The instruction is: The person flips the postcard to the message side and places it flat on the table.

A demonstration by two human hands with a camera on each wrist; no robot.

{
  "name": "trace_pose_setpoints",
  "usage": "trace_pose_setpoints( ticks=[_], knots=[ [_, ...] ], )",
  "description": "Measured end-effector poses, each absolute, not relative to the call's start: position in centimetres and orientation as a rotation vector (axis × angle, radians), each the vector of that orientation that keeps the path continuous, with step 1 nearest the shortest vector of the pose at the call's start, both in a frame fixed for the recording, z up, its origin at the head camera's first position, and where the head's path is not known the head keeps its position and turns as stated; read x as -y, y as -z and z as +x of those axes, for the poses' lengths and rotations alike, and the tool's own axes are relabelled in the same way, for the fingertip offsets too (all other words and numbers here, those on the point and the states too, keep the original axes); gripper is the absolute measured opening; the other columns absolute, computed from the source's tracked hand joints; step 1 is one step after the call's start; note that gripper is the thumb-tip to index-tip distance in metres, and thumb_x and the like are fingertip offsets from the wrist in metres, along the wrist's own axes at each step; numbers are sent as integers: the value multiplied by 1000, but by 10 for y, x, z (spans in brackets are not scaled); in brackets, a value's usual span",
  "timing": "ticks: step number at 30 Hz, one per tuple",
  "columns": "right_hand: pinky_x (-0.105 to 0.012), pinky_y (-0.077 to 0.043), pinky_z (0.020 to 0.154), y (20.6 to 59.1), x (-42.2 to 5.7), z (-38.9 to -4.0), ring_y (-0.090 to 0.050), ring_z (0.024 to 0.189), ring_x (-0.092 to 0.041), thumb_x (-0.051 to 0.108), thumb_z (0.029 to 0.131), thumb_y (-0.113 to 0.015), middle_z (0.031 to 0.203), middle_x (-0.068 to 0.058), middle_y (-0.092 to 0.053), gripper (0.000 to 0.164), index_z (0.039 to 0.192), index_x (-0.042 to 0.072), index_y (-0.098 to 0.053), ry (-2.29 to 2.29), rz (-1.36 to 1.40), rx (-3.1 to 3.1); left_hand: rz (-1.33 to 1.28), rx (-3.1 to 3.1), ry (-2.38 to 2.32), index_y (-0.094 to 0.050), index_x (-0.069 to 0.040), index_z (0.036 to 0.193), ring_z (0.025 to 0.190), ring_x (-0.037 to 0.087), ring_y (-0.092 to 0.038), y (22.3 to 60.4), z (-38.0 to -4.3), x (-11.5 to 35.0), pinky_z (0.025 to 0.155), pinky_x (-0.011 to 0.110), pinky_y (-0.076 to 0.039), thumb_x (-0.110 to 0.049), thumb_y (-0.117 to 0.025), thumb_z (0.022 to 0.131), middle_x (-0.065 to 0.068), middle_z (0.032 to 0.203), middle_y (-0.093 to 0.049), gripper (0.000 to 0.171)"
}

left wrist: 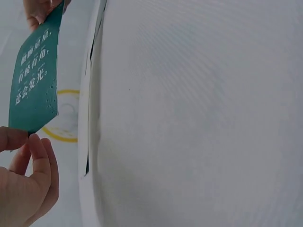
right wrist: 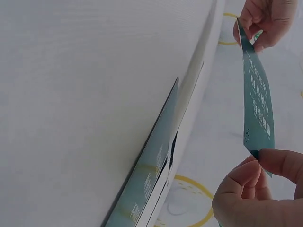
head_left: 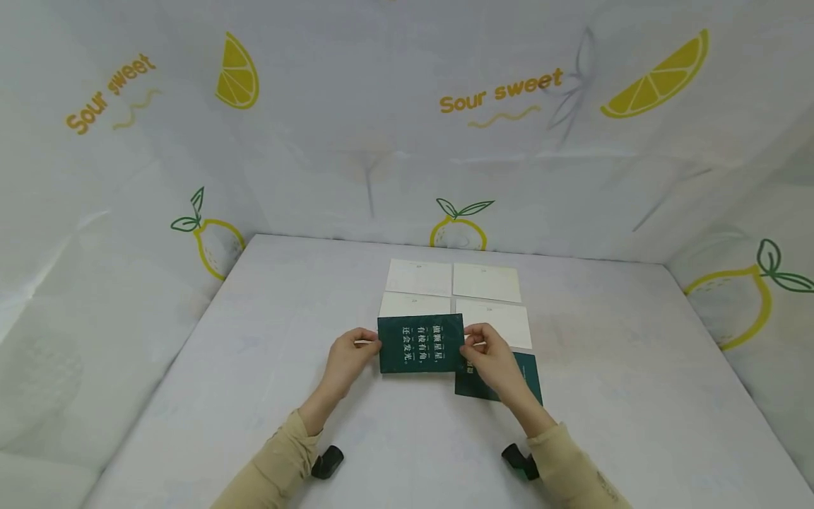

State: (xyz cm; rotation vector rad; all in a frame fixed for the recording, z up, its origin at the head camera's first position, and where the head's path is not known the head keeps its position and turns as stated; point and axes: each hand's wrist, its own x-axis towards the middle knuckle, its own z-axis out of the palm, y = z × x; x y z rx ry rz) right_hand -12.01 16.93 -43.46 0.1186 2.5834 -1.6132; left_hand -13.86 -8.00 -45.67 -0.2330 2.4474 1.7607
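A dark green card [head_left: 420, 344] with white printed characters is held up between both hands. My left hand [head_left: 348, 357] pinches its left edge between thumb and fingers, as the left wrist view also shows at the card's [left wrist: 38, 75] near corner. My right hand [head_left: 494, 359] pinches the right edge. Under the right hand a second green card [head_left: 526, 371] lies on the table, partly covered by hand and wrist. Behind the held card, several white cards [head_left: 486, 283] lie in two columns; the held card hides part of the near left one.
The cards lie on a white table [head_left: 254, 339]. Two small black objects [head_left: 328, 462] are by the sleeves near the front. White sheeting printed with lemons [head_left: 458, 233] and lettering stands behind and at both sides.
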Motion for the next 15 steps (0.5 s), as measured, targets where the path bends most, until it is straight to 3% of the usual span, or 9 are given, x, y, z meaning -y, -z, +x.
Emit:
trace_pose_setpoints(
  ticks=[9,15],
  knots=[
    [-22,-43,58,429,-172,-124,-49,75,-16,17,92,-56,88,-4,-49,18,107,7,-55,1641,150,-2578,-218,-2440,-1904,-68,-5,90,77,13,-62,451,-144,77,71,27,-49,-17,-65,86,10,96,-63,13],
    [-24,-48,71,427,-174,-125,-53,81,-17,17,94,-54,90,-5,-55,18,106,4,-56,1713,119,-2524,-157,-2392,-1976,-67,-6,92,87,29,-63,450,-146,79,73,32,-51,-17,-63,88,10,86,-69,12]
  ],
)
